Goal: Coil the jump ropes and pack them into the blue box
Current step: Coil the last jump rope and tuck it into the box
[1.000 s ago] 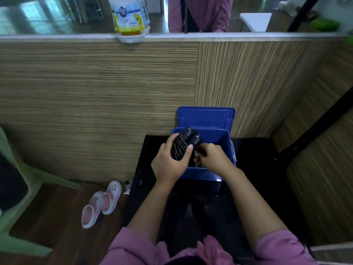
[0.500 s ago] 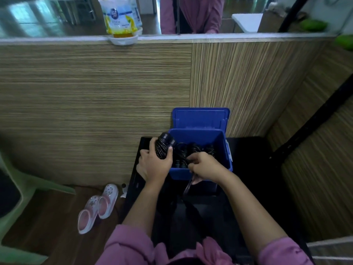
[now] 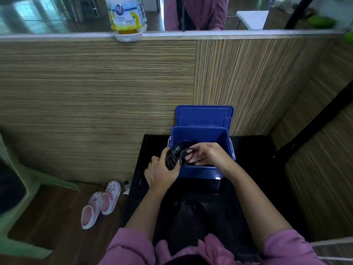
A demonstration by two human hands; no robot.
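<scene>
The open blue box [image 3: 202, 133] stands on a black table [image 3: 252, 150], its lid tilted up against the wooden wall. My left hand [image 3: 161, 174] grips the ribbed black jump rope handles [image 3: 172, 158] at the box's near-left corner. A loop of black rope [image 3: 182, 156] runs from the handles to my right hand [image 3: 207, 153], whose fingers pinch it over the box's front half. Dark shapes lie inside the box behind my hands, too hidden to make out.
A wood-grain partition [image 3: 95, 96] rises just behind the table, with a bag in a white bowl [image 3: 127, 18] on its ledge. Pink clogs [image 3: 101, 203] lie on the floor at the left, beside a green plastic chair [image 3: 21, 188].
My left hand has carried the handles from the box's left side toward its front corner. My right hand rose from the front rim and now holds a rope loop by the handles.
</scene>
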